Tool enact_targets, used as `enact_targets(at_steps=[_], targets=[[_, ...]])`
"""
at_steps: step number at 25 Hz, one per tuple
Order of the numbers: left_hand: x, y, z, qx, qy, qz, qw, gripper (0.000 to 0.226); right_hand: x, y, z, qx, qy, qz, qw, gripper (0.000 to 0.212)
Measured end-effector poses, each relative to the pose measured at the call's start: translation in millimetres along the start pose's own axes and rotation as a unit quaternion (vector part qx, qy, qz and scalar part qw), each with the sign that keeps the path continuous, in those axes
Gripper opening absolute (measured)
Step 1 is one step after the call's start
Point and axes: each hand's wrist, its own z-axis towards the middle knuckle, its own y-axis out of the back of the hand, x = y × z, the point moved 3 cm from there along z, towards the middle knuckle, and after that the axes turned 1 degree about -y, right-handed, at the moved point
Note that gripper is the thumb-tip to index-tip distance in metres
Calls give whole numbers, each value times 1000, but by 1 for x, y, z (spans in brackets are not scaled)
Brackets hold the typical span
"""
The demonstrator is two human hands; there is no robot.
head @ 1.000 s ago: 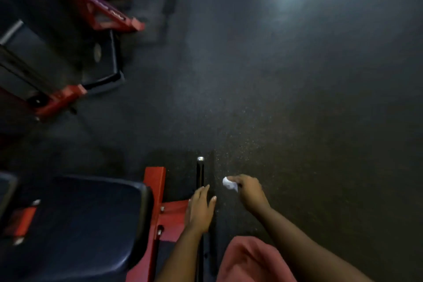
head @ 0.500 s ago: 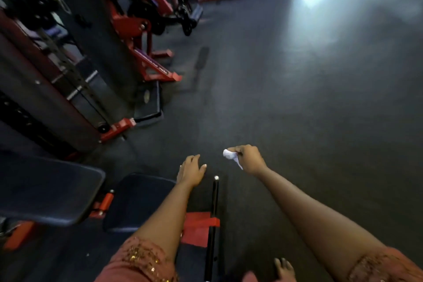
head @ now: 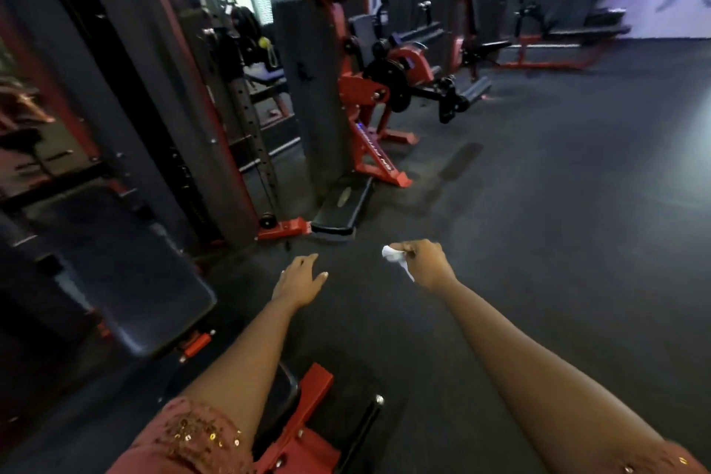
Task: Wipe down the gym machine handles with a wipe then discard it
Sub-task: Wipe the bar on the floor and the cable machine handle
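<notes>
My right hand (head: 427,264) is stretched out over the dark floor, its fingers closed on a crumpled white wipe (head: 396,258) that pokes out to the left. My left hand (head: 300,279) reaches forward beside it, palm down, fingers apart and holding nothing. Far below both hands, at the bottom of the view, the black machine handle (head: 365,431) with a chrome end cap sticks out from the red frame (head: 307,419). Neither hand touches it.
A black padded seat (head: 154,304) sits at the lower left. Dark weight towers and red-framed machines (head: 365,96) line the left and back. A black footplate (head: 342,208) lies on the floor ahead. Open rubber floor (head: 558,204) spreads to the right.
The view has lifted from the floor to the room. Both hands have come up off the handle, which now lies far below them. The wipe has stayed in my right hand.
</notes>
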Motion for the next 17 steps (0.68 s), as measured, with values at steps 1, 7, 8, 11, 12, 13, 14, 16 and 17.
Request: enact_targets(at_steps=[1, 7, 8, 11, 12, 13, 14, 16, 17], targets=[[3, 8, 17, -13, 18, -3, 1000, 57, 2, 1, 27, 5, 14, -7, 1000, 35], [26, 61, 147, -103, 82, -39, 990, 55, 31, 5, 209, 23, 76, -14, 997, 33], [29, 69, 166, -114, 93, -52, 988, 55, 39, 6, 234, 30, 82, -9, 996, 32], [37, 101, 234, -133, 131, -79, 979, 54, 66, 5, 326, 57, 120, 0, 991, 28], [39, 111, 256, -139, 136, -84, 977, 54, 76, 7, 355, 56, 131, 3, 990, 28], [41, 122, 278, -145, 137, -89, 976, 54, 84, 8, 384, 57, 143, 7, 988, 27], [42, 131, 297, -151, 135, -92, 975, 55, 93, 10, 409, 57, 151, 6, 987, 28], [45, 148, 331, -159, 134, -94, 974, 55, 107, 9, 452, 56, 162, 3, 985, 29], [50, 156, 347, -166, 136, -95, 972, 55, 113, 5, 470, 60, 166, 8, 984, 29]])
